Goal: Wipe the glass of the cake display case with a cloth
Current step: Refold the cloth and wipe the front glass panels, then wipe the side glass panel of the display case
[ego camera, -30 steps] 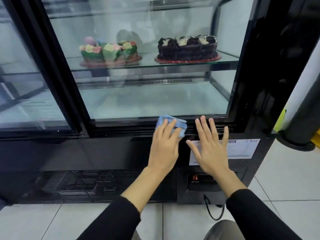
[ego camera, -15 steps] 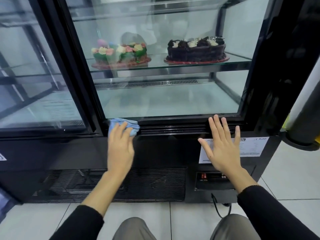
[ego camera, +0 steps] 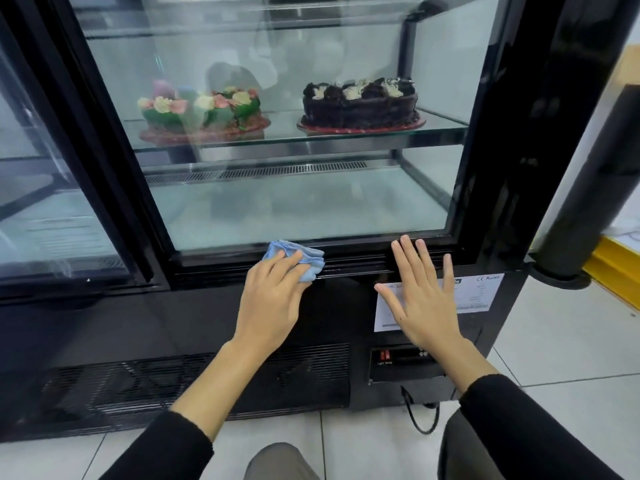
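Our left hand (ego camera: 273,299) slid the blue cloth (ego camera: 294,258) back rightward along the bottom frame, gripping it; right hand (ego camera: 424,299) flat, open; glass (ego camera: 304,206) above apparently unfinished.

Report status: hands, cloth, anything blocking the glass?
Left hand pressing cloth on bottom frame, just under glass. Right hand flat, open, on base panel. Glass unobstructed.

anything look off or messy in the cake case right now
Nothing looks damaged or spilled. Both cakes, the flower cake and the chocolate cake, sit level on the glass shelf. The only blemish is a hazy streak on the front glass across the flower cake, possibly a smear or reflection.
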`<state>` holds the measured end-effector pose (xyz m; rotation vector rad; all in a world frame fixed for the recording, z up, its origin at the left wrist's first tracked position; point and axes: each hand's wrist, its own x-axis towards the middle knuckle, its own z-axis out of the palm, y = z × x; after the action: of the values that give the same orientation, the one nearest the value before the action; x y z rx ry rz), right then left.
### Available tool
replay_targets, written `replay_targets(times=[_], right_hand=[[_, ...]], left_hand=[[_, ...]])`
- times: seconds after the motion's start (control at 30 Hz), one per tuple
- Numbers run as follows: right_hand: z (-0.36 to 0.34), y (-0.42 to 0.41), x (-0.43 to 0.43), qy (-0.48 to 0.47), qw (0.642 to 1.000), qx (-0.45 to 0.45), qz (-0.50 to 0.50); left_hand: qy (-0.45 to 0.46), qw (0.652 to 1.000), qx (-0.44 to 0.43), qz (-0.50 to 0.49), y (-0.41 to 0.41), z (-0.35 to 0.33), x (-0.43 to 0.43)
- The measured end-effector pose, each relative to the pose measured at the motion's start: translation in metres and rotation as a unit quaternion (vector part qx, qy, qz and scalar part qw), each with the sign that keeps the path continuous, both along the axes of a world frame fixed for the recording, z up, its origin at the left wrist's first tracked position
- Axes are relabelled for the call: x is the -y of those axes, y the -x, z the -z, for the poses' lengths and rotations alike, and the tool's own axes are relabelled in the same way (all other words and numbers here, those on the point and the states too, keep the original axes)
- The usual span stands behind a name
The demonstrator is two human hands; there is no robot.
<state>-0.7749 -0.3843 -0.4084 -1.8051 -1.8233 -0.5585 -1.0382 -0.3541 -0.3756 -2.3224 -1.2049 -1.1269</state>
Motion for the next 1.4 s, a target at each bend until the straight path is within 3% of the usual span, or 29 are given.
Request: replay_targets(times=[0.1,0.17,0.2,0.3,0.4,0.57,0.7,0.83,0.93,1.13,1.27,1.4], right_hand=[[-0.012,0.0,0.005,-0.036,0.998,-0.024,-0.039],[-0.036,-0.006,0.012,-0.11,0.985,-0.076,-0.107],[-0.053,-0.01,0.016,-0.154,0.972,-0.106,-0.146],[-0.113,-0.037,0.03,-0.234,0.922,-0.171,-0.256],[-0.165,-0.078,0.034,-0.276,0.887,-0.187,-0.319],[-0.219,-0.14,0.028,-0.272,0.858,-0.233,-0.367],[-0.254,-0.18,0.02,-0.241,0.852,-0.254,-0.388],[-0.29,-0.214,0.001,-0.257,0.811,-0.291,-0.438],[-0.314,-0.231,-0.016,-0.267,0.781,-0.3,-0.478],[-0.329,-0.24,-0.044,-0.218,0.725,-0.388,-0.525],[-0.322,-0.233,-0.047,-0.166,0.645,-0.488,-0.565],[-0.32,-0.23,-0.047,-0.169,0.637,-0.5,-0.561]], left_hand=[[0.043,0.996,0.058,-0.042,-0.022,-0.025,0.009],[0.107,0.985,0.133,-0.028,-0.045,-0.055,0.013],[0.165,0.968,0.189,0.021,-0.06,-0.074,0.016],[0.332,0.855,0.341,0.207,-0.108,-0.13,0.026],[0.354,0.801,0.398,0.273,-0.159,-0.167,0.03],[0.29,0.758,0.482,0.33,-0.239,-0.207,0.032],[0.231,0.765,0.501,0.334,-0.296,-0.238,0.033],[0.167,0.783,0.499,0.332,-0.329,-0.267,0.032],[0.144,0.811,0.472,0.314,-0.34,-0.279,0.032],[0.054,0.892,0.419,0.161,-0.349,-0.3,0.034],[0.03,0.895,0.419,0.148,-0.349,-0.301,0.031],[0.019,0.894,0.427,0.139,-0.351,-0.3,0.03]])
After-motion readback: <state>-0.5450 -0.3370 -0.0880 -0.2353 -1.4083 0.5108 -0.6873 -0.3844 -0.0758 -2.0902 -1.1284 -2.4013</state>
